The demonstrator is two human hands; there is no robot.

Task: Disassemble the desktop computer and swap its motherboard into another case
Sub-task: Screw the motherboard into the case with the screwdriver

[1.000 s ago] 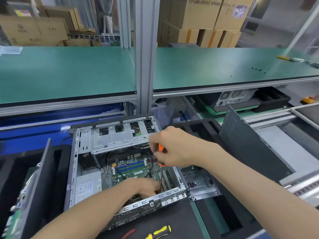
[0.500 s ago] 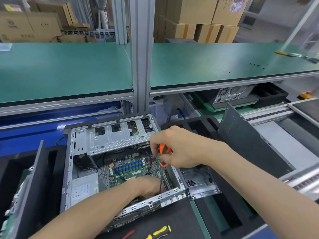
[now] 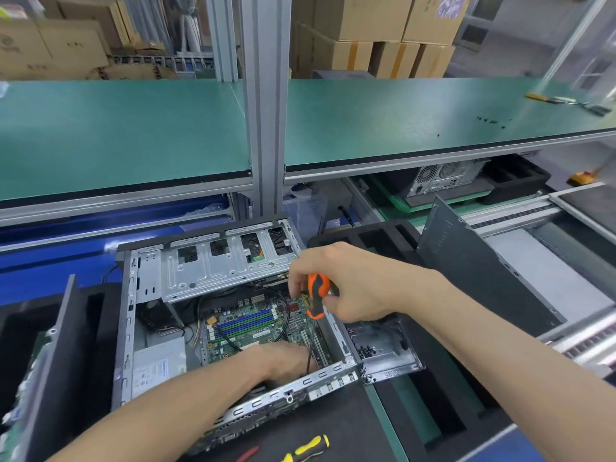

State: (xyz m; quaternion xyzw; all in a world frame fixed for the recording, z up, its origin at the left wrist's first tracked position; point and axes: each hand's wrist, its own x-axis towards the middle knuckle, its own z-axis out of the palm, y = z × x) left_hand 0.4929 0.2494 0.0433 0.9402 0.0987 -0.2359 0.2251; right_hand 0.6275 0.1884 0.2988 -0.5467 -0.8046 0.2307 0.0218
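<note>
In the head view, an orange-and-black screwdriver (image 3: 316,295) is grasped upright by the grip of the right hand (image 3: 346,283), its shaft reaching down into the open computer case (image 3: 133,328). The left hand (image 3: 283,361) is rested low inside on the green motherboard (image 3: 246,325); whether its grip is clenched cannot be told. A yellow screwdriver (image 3: 308,446) is laid on the dark surface (image 3: 333,425) in front.

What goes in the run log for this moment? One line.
right hand: grips screwdriver | left hand: on motherboard, grip unclear | case: open
</note>
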